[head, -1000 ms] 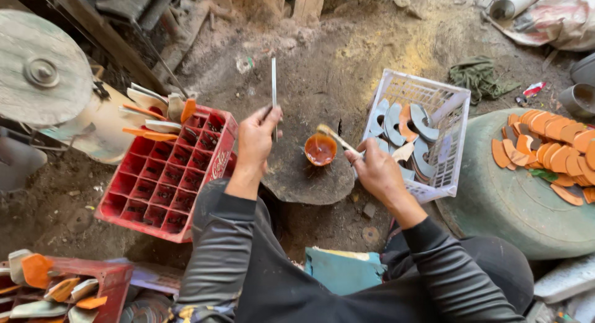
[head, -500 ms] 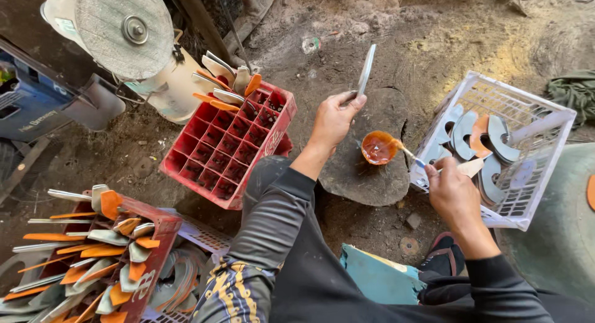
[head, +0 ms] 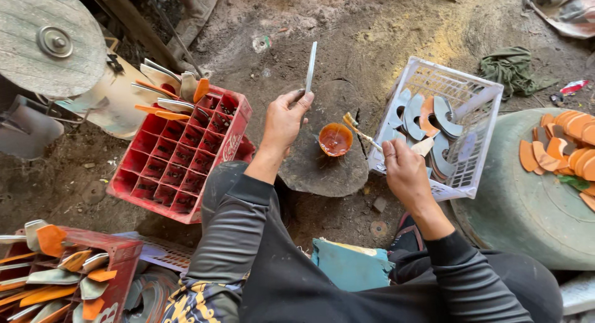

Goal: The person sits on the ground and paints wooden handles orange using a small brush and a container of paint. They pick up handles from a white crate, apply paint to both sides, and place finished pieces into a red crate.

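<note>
Holding a thin grey metal blade (head: 310, 66) edge-on above the stump (head: 322, 168), left hand (head: 284, 122) pinches its lower end. Right hand (head: 403, 171) is closed round a brush (head: 359, 132), bristles near a small orange paint bowl (head: 335, 139).

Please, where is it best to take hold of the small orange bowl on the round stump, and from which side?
Grip the orange bowl by its rim on the near-left side, coming from above. It looks full of orange liquid, and the brush in the right hand crosses its right edge.
</note>
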